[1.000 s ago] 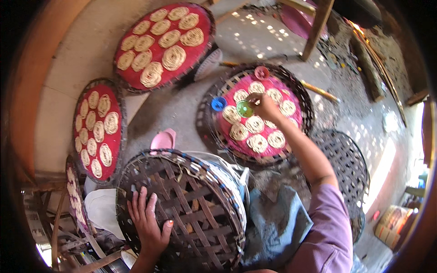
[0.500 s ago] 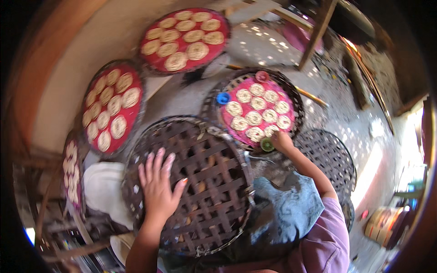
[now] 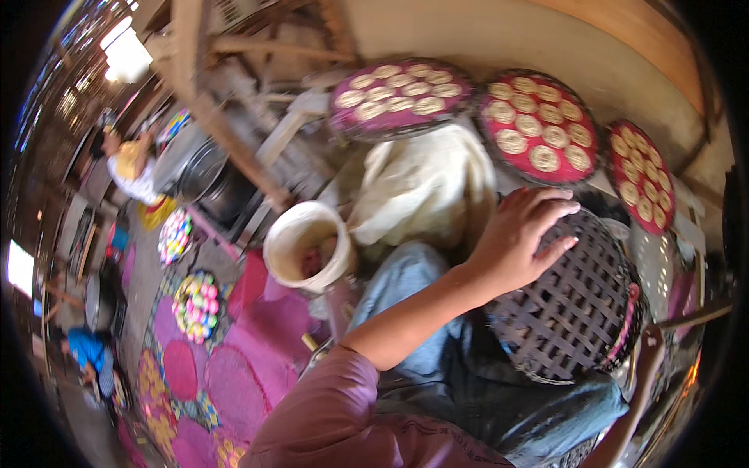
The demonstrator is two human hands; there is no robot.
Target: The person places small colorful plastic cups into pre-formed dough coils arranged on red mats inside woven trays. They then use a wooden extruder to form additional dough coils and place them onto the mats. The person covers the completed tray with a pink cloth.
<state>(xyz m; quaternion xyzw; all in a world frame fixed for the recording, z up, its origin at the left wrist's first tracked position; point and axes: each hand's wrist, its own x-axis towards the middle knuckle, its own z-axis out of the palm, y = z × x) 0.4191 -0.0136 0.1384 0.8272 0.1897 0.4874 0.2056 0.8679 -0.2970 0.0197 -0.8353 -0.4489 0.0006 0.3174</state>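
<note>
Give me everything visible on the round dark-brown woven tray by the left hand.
The round dark-brown woven tray is a lattice of flat, crossing strips, bamboo-like in look, with small open gaps and a dark rim. A pink strip shows along its right side. It sits tilted at the person's lap, its lower edge against the blue denim trousers. The left hand overlaps its upper-left edge, fingers spread; whether they touch it is unclear.

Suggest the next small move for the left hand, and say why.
Probably steady the woven tray with the left hand: its loosely spread fingers are at the tray's edge, and the tray sits over the person's jeans.
</note>
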